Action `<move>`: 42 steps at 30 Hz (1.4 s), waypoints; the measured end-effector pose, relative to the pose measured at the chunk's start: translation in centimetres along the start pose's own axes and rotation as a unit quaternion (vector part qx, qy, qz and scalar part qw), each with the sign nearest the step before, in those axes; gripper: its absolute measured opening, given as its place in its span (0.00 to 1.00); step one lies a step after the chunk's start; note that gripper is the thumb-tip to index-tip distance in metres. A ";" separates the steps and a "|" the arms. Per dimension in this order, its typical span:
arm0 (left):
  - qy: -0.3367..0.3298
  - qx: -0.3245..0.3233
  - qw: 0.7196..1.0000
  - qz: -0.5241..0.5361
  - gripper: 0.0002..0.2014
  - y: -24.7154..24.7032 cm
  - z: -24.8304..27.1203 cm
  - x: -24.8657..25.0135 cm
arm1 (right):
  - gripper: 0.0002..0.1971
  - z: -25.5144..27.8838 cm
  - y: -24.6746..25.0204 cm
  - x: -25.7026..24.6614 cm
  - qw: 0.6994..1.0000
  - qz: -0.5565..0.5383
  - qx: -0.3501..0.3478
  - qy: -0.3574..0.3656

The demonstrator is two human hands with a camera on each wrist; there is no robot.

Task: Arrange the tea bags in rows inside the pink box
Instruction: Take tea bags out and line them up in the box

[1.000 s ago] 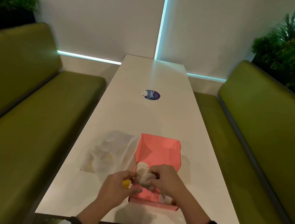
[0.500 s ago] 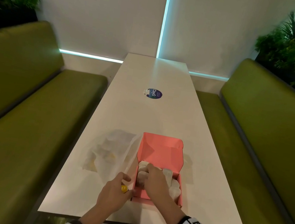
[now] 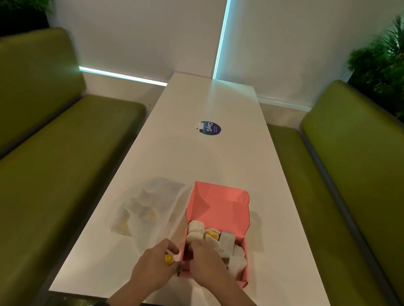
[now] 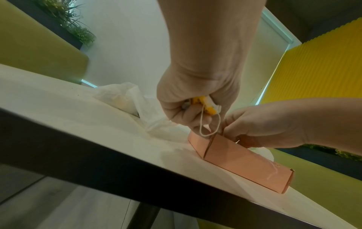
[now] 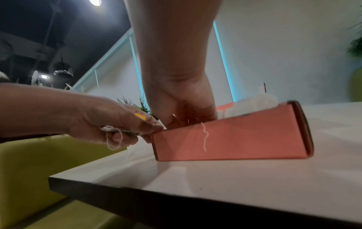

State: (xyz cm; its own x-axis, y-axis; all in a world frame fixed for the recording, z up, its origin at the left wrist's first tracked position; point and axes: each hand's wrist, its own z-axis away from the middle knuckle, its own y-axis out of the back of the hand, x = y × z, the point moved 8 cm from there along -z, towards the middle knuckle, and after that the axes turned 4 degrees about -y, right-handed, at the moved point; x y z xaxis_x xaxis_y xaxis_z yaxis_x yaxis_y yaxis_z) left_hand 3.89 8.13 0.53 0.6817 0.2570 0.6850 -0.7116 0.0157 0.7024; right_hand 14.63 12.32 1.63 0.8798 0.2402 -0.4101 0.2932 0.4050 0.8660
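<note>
A long white table [image 3: 193,167] runs between two green benches. The pink box [image 3: 216,203] sits at the near end, its long side running near to far and its lid standing up at the far side. Some tea bags [image 3: 228,242] already sit in rows inside, mostly at the right and far parts. More wait in the clear bag [image 3: 149,205] to the left, so I think the job is partly done. The left hand [image 3: 154,265] pinches a tea bag with a yellow tag [image 4: 203,105] just left of the box. The right hand [image 3: 206,263] reaches into the near left part; I cannot tell what it holds.
</note>
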 end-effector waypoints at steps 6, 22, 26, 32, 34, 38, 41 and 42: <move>0.002 -0.010 1.000 -0.004 0.12 0.1 0.1 0.2 | 0.16 -0.1 0.8 0.9 0.999 -0.024 0.021 -0.006; 0.015 -0.010 1.000 0.008 0.11 0.6 0.7 0.4 | 0.24 1.7 5.4 6.0 0.962 0.154 0.174 -0.143; 0.018 -0.007 1.000 0.012 0.10 0.6 0.7 0.4 | 0.12 1.5 5.4 5.0 0.953 0.158 0.207 -0.153; 0.017 -0.006 1.000 0.016 0.09 0.7 0.8 0.5 | 0.16 0.7 5.3 5.5 0.954 0.083 0.244 -0.155; 0.017 -0.007 1.000 0.015 0.09 0.7 0.8 0.5 | 0.16 0.4 4.9 5.8 0.960 0.067 0.226 -0.152; 0.019 -0.005 1.000 0.013 0.09 0.8 0.8 0.6 | 0.10 0.8 5.8 5.8 0.955 0.079 0.238 -0.162; 0.020 -0.003 1.000 0.006 0.09 1.0 0.9 0.7 | 0.03 0.8 6.0 6.1 0.967 0.064 0.199 -0.148; 0.020 -0.003 1.000 0.004 0.10 1.0 0.9 0.7 | 0.02 0.8 6.1 6.4 0.972 0.052 0.179 -0.145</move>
State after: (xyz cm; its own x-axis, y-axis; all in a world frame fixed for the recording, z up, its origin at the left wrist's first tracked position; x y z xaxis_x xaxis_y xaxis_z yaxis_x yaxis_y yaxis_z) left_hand 3.85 7.43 1.88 0.6687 0.2952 0.6824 -0.7180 0.0183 0.6958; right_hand 22.38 15.60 4.48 0.9648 -0.0165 -0.2626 0.2631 0.0458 0.9637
